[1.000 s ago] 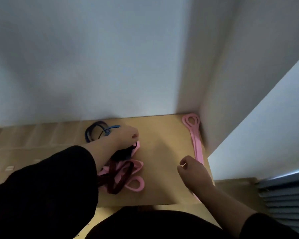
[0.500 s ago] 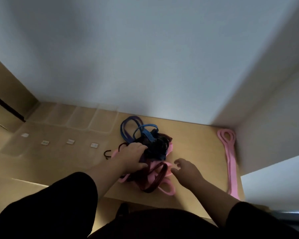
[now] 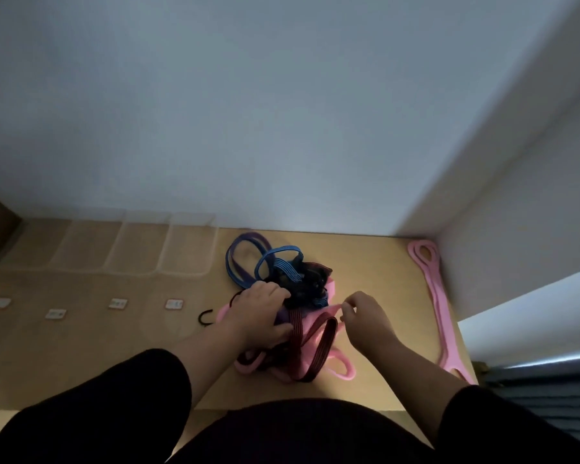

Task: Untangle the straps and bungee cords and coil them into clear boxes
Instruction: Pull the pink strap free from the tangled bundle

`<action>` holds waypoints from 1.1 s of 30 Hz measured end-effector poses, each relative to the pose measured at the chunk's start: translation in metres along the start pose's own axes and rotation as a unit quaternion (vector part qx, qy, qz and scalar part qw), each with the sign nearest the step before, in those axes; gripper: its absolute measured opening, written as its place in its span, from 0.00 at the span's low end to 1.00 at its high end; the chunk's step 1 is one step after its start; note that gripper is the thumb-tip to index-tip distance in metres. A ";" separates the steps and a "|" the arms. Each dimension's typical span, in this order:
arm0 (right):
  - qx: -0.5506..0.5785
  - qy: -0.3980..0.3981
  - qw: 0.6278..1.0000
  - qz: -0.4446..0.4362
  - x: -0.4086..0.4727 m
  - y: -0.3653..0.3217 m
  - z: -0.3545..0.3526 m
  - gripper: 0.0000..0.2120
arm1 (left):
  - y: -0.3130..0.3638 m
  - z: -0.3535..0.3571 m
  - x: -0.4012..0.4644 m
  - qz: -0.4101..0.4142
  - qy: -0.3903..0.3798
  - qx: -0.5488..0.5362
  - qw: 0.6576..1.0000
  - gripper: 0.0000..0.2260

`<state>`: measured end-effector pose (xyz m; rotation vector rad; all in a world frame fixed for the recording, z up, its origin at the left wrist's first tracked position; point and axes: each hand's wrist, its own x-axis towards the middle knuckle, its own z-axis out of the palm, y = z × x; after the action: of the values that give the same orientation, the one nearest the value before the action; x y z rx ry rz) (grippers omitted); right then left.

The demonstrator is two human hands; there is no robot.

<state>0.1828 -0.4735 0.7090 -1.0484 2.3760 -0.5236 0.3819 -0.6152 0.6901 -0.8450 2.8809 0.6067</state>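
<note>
While the tabletop (image 3: 365, 262) carries everything in play, the relation that matters lies at its middle, where the tangle (image 3: 295, 316) sits directly under and between the two grips. The clear boxes (image 3: 168, 246), a row against the wall, lie well to the left of and beyond the left grip, apart from the tangle; nothing can be seen in them, so coiling is judged not yet begun. A separate pink band (image 3: 439, 309) lies stretched out well to the right of the right grip, its long axis running from the far corner toward the person, free of the knot.

The left hand (image 3: 258, 313) rests on the near-left side of the tangle with fingers curled down into it, gripping the dark and maroon cords; exactly which strands it holds cannot be told. The right hand (image 3: 362, 319) is at the tangle's right edge, fingertips closed in a pinch on the pink strap (image 3: 327, 311). From that pinch the strap runs leftward into the knot and nearer loops of it trail toward the person, under the maroon cord (image 3: 322, 349). The blue cord (image 3: 278, 262) loops out on the far side, beyond both grips.

As a judgement, the right grip is the nearer to a free run of strap, and a pull rightward, away from the left grip's anchor, would follow the strap's own line.

A black hook (image 3: 204, 319) lies just left of the left wrist.
</note>
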 end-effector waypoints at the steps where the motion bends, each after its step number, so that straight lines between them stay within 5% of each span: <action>1: 0.018 0.023 0.999 -0.024 -0.003 -0.008 -0.004 0.07 | 0.002 -0.004 0.002 0.012 0.008 -0.008 1.000 0.33; 9: 0.082 0.156 0.958 -0.226 -0.020 -0.081 -0.071 0.03 | 0.024 -0.052 0.035 0.078 0.053 -0.111 0.989 0.26; 15: 0.130 0.260 0.922 -0.255 -0.023 -0.110 -0.118 0.03 | 0.033 -0.080 0.049 0.084 0.019 -0.175 0.981 0.08; 19: 0.155 0.329 0.895 -0.259 -0.012 -0.119 -0.146 0.05 | 0.032 -0.091 0.056 0.075 0.015 -0.161 0.984 0.09; 22: 0.140 0.347 0.892 -0.255 0.001 -0.118 -0.159 0.06 | 0.038 -0.105 0.065 0.073 0.034 -0.175 0.981 0.03; 26: 0.139 0.368 0.884 -0.254 0.011 -0.109 -0.164 0.05 | 0.035 -0.116 0.079 0.040 0.064 -0.184 0.980 0.10; 29: 0.163 0.327 0.900 -0.239 0.010 -0.098 -0.166 0.16 | 0.023 -0.121 0.082 0.028 0.050 -0.202 0.978 0.15; 33: 0.140 0.270 0.930 -0.205 0.008 -0.069 -0.158 0.06 | 0.009 -0.127 0.091 0.033 0.047 -0.169 0.984 0.14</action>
<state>0.1276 -0.5002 0.8708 -1.4066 2.4068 -1.4194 0.3045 -0.7041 0.7937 -0.8363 2.9443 1.1164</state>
